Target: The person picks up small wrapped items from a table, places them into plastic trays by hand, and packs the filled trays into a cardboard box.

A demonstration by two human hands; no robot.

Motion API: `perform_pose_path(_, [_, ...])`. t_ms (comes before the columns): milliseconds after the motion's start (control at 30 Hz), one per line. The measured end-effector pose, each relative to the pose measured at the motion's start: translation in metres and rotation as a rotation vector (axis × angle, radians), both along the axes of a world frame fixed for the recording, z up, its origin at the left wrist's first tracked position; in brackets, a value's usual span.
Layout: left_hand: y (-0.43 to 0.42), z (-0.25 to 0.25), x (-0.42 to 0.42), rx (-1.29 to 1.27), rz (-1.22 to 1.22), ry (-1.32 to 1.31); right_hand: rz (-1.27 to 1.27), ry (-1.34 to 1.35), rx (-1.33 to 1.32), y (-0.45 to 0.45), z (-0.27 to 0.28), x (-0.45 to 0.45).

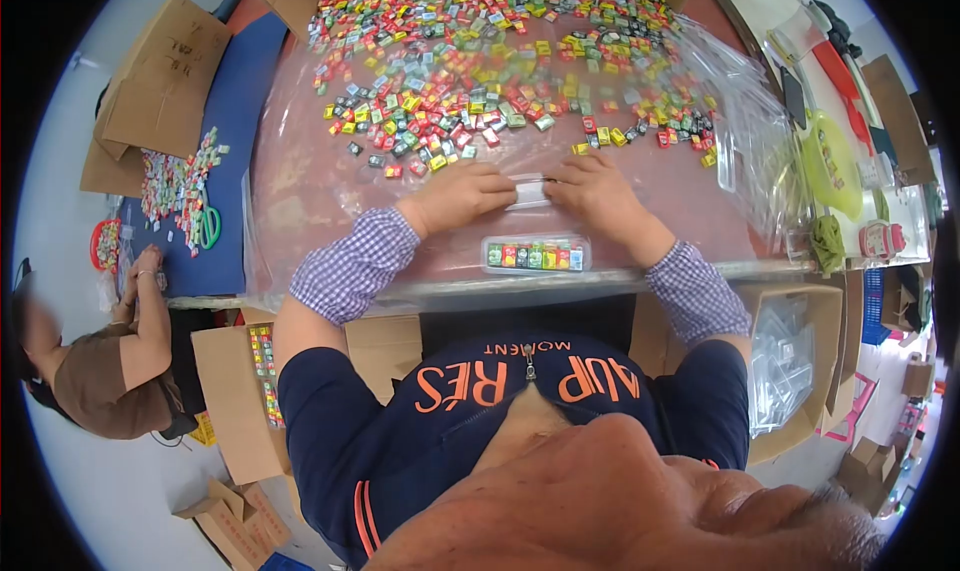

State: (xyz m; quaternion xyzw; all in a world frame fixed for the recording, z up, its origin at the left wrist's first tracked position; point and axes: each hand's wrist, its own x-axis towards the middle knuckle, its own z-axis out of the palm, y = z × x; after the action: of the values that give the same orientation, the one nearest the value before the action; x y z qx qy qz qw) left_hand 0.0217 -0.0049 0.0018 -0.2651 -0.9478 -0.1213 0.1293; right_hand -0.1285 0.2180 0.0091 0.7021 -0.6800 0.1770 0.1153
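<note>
My left hand [462,197] and my right hand [598,199] meet over the table, fingers closed on opposite ends of a small clear plastic case [530,192]. What lies inside that case, if anything, I cannot make out. Closer to my body, a clear tray [536,268] holds a row of small coloured blocks, green, red, yellow and black. Beyond my hands spreads a large heap of loose small blocks [470,106] with printed faces; a few lie near my left fingertips.
Stacked clear plastic cases [745,161] stand right of the heap, beside a yellow-green basket [832,166]. Cardboard boxes [790,301] flank my body below the table edge. At left, another person [110,371] sits by a blue surface [222,211] with blocks and green-handled scissors [209,228].
</note>
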Motion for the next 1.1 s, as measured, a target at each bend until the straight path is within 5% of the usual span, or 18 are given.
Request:
perform_pose_path(167, [-0.01, 0.008, 0.02, 0.068, 0.084, 0.055, 0.026, -0.047, -0.015, 0.016, 0.0, -0.018])
perform_pose_path(267, [-0.009, 0.009, 0.001, 0.13, 0.179, 0.081, -0.25, -0.3, -0.001, 0.005, -0.014, -0.05])
perform_pose_path(433, [-0.002, -0.009, -0.083, 0.298, 0.449, 0.162, -0.396, -0.288, -0.09, -0.027, -0.009, -0.077])
perform_pose_path(567, [-0.001, -0.012, -0.118, 0.069, 0.487, -0.033, -0.227, -0.156, 0.019, -0.031, -0.015, -0.087])
perform_pose_path(833, [-0.006, -0.006, -0.137, 0.058, 0.446, -0.094, -0.37, -0.221, 0.18, -0.041, -0.012, -0.086])
perform_pose_path(967, [0.001, 0.032, -0.091, 0.083, 0.258, 0.022, -0.305, -0.187, 0.036, -0.024, -0.003, -0.064])
perform_pose_path(1100, [0.028, 0.008, -0.024, 0.127, 0.19, 0.024, -0.095, -0.272, -0.101, -0.006, -0.006, -0.007])
